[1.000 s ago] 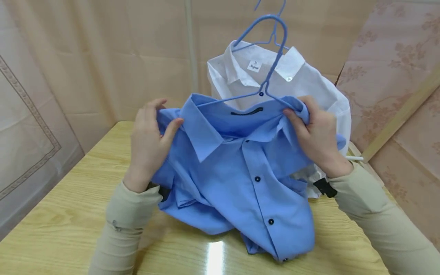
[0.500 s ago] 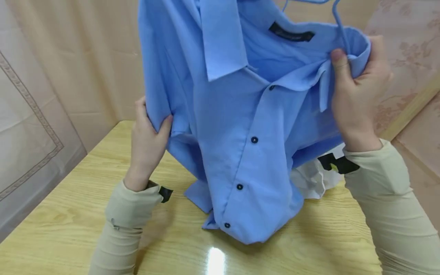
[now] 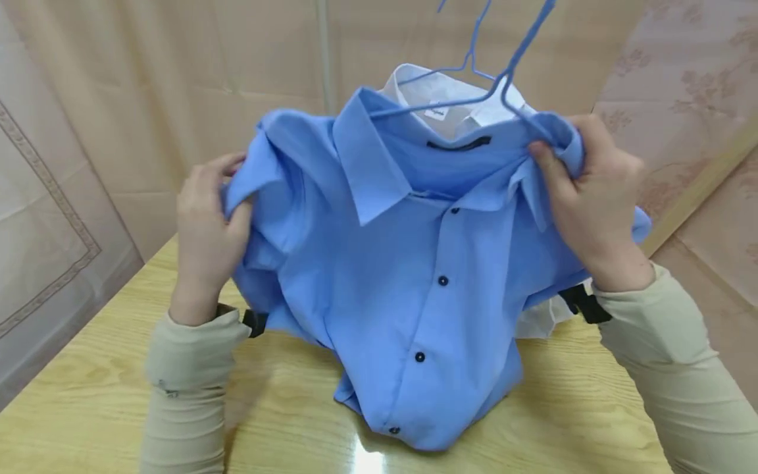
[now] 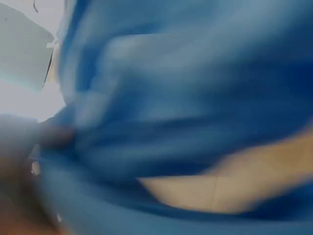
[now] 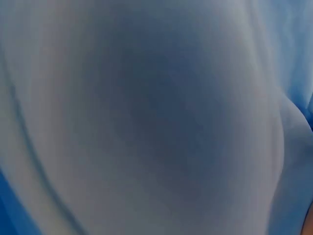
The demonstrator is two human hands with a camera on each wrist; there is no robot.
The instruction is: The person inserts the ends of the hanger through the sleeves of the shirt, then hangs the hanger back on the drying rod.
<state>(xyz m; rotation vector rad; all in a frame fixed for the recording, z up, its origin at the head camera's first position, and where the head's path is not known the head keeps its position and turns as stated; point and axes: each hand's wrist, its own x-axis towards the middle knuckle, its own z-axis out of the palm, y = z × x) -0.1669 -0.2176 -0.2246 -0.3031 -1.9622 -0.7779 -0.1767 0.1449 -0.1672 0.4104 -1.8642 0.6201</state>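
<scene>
A blue buttoned shirt (image 3: 367, 276) hangs between my two hands, its lower part bunched close over the table. My left hand (image 3: 207, 220) grips the cloth at the shirt's left-side shoulder and sleeve. With thumb over the front, my right hand (image 3: 598, 197) pinches the collar and shoulder on the other side. A blue hanger (image 3: 503, 82) sits inside the neck, its hook running up out of the head view. Blurred blue cloth (image 4: 161, 98) fills most of the left wrist view. Pale cloth (image 5: 156, 122) close to the lens covers the right wrist view.
Behind the blue shirt is a white shirt (image 3: 414, 89) on another blue hanger (image 3: 474, 49), mostly hidden. The wooden table (image 3: 118, 395) lies underneath. Beige curtains (image 3: 237, 66) stand at the back, with a wooden bar (image 3: 705, 184) at the right.
The blue shirt was raised toward the camera, then lowered again. My left hand went from beside the collar to the sleeve, then moved left and up. My right hand moved right, still holding the collar.
</scene>
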